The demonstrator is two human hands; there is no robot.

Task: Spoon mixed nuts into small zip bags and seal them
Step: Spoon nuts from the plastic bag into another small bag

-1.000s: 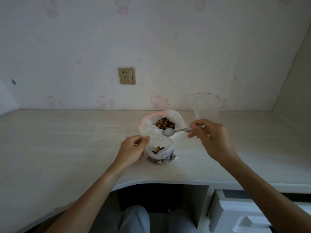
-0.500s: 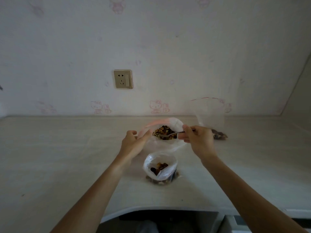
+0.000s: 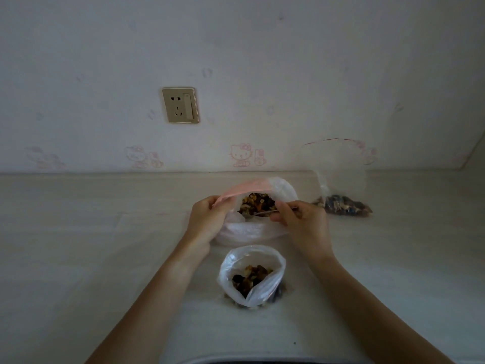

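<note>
Pinching the pink-edged rim of the large translucent supply bag [image 3: 258,203] with the left hand [image 3: 207,219], the person's right hand [image 3: 301,222] grips a metal spoon [image 3: 258,213] dipped into its mixed nuts (scooping, apparently), next needing a level carry to the small open zip bag [image 3: 252,274] just in front.

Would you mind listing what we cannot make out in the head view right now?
- Spoon bowl: buried in the nuts of the big bag, so its load is unknown.
- Spoon handle: mostly covered by the right hand.
- Far zip bag: too clear and dim to tell whether it is sealed.
- Small bag: its base is hidden by its own folds.
</note>
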